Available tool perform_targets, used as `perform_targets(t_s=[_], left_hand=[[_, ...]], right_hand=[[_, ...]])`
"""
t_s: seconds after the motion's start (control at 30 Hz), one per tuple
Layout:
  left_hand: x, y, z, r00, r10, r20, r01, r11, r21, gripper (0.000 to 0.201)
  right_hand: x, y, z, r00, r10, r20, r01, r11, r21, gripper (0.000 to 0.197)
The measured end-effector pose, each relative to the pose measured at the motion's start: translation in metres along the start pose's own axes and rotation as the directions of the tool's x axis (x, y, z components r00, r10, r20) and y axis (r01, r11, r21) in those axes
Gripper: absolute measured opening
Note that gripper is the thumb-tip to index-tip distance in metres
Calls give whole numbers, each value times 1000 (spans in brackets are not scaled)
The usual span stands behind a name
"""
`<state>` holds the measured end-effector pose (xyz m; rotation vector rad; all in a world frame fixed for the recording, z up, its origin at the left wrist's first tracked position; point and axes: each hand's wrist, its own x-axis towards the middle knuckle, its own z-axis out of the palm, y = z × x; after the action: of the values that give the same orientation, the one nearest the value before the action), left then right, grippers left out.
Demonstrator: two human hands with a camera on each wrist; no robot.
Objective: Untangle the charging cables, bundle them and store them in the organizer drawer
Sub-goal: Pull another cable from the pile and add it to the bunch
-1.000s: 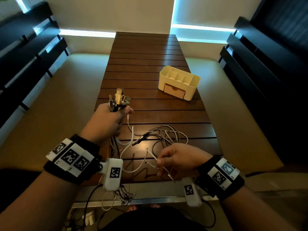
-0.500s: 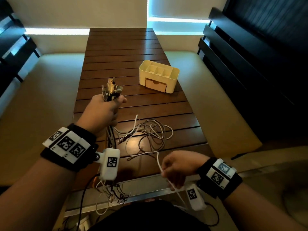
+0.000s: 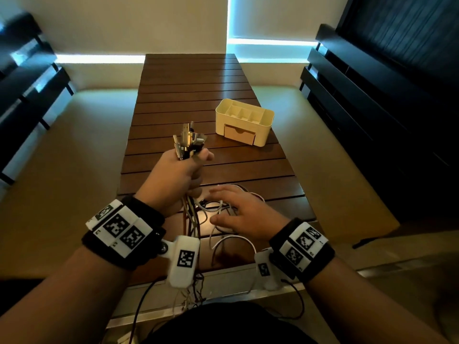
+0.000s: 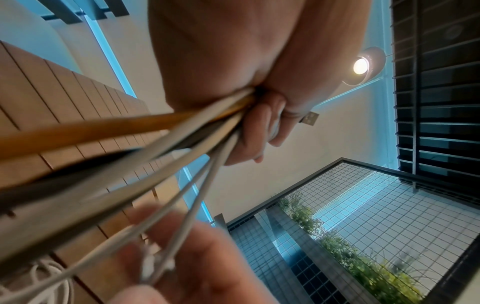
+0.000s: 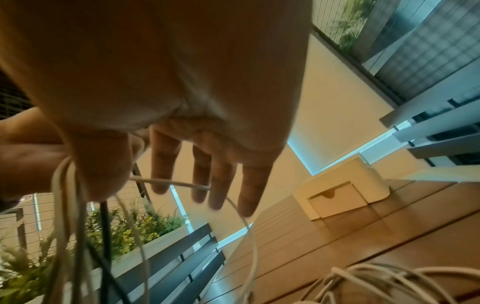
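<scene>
Above table (image 3: 223, 167): left hand (image 3: 173, 180) grips cables (image 3: 190, 142); right hand (image 3: 246, 214) spread; one organizer (image 3: 244, 122).

A dark brown slatted table (image 3: 211, 95) is carrying a cream organizer (image 3: 244, 120) with a pale tan drawer (image 3: 239, 134). White, grey, black and orange cables (image 4: 130, 131) are showing, with silver plug ends (image 3: 188, 142). Black wristbands (image 3: 119, 234) are bearing white tags patterned with black squares.
</scene>
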<state>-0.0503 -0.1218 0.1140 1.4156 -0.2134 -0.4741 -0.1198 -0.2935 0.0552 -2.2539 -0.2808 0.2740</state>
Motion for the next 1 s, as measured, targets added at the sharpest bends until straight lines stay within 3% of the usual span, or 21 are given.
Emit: perform_targets(t_s=[0.1, 0.17, 0.23, 0.3, 0.37, 0.43, 0.5, 0.57, 0.63, 0.73, 0.8, 0.87, 0.9, 1.0], left_hand=[[1, 2, -8, 997, 23, -70, -27, 998, -57, 18], [1, 1, -13, 993, 27, -116, -37, 996, -85, 18], [1, -1, -15, 990, 25, -138, -39, 994, -102, 17], [2, -3, -17, 987, 21, -159, -39, 993, -109, 17], [3, -4, -20, 984, 26, -178, -50, 990, -129, 17], [4, -4, -23, 977, 40, -208, -75, 983, -165, 18], [3, -2, -26, 968, 49, -245, -104, 971, -216, 18], [3, 2, -28, 962, 65, -265, -141, 950, -280, 19], [2, 8, -32, 956, 70, -287, -168, 927, -335, 21], [2, 11, -40, 951, 50, -304, -163, 918, -361, 21], [3, 9, -43, 956, 53, -290, -148, 937, -315, 19], [4, 4, -45, 958, 59, -279, -129, 962, -239, 17], [3, 1, -45, 959, 60, -276, -120, 971, -206, 16], [-1, -6, -42, 963, 63, -262, -110, 979, -169, 16]], right_hand=[[-1, -9, 4, 970, 128, 208, -147, 986, 78, 26], [-3, -17, 3, 891, 211, 402, -274, 956, 105, 30], [-3, -24, -2, 837, 251, 487, -329, 941, 79, 29], [1, -28, -9, 854, 284, 435, -313, 950, -6, 30], [6, -27, -17, 921, 284, 268, -247, 955, -162, 40], [10, -22, -21, 971, 219, 96, -181, 934, -307, 50], [14, -10, -15, 983, 179, 44, -144, 893, -425, 51], [18, 5, -2, 975, 211, 74, -149, 861, -486, 46], [18, 17, 9, 944, 297, 145, -226, 899, -374, 41], [15, 20, 15, 851, 386, 357, -374, 921, -104, 35], [18, 17, 10, 804, 397, 442, -385, 915, -121, 32], [25, 13, 2, 807, 418, 418, -299, 899, -320, 40], [28, 10, -3, 821, 426, 380, -268, 876, -401, 54], [36, -2, -15, 917, 308, 255, -217, 919, -328, 99]])
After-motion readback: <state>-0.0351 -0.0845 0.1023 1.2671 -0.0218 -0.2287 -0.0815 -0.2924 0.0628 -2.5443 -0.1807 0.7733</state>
